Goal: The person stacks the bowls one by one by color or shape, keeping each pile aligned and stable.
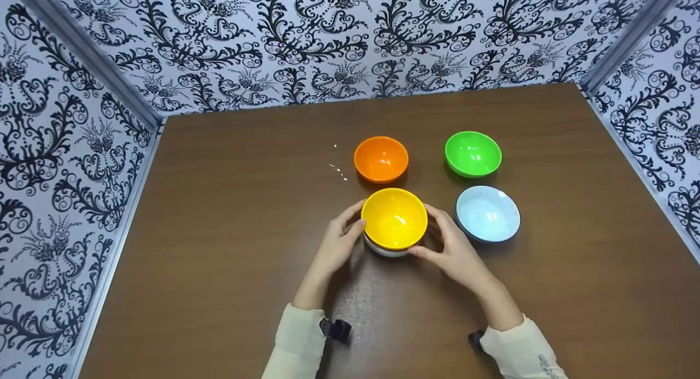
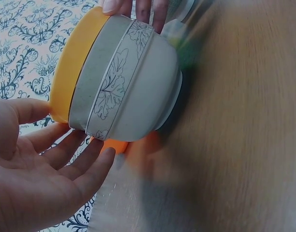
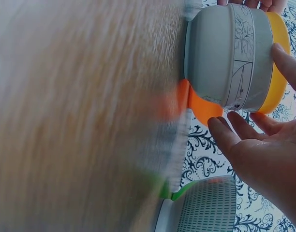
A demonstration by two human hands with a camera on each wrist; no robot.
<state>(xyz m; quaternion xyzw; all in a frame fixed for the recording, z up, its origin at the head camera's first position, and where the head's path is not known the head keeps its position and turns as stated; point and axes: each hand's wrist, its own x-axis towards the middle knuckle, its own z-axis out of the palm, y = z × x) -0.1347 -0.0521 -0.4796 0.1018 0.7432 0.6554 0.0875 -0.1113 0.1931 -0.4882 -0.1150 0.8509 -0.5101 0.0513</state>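
A yellow bowl sits nested on top of pale crockery, between both hands. Below it, the left wrist view shows a greyish band and a white bowl with a leaf-patterned band; I cannot tell whether these are one bowl or two. The left hand holds the yellow bowl from the left, thumb at its rim and fingers along the side. From the right, the right hand grips it, thumb at the near rim and fingers around the far side. The stack stands upright at the table's middle.
Just behind the stack is an orange bowl. A green bowl stands at the back right, with a light blue bowl in front of it. Small white specks lie left of the orange bowl. Patterned walls bound the wooden table.
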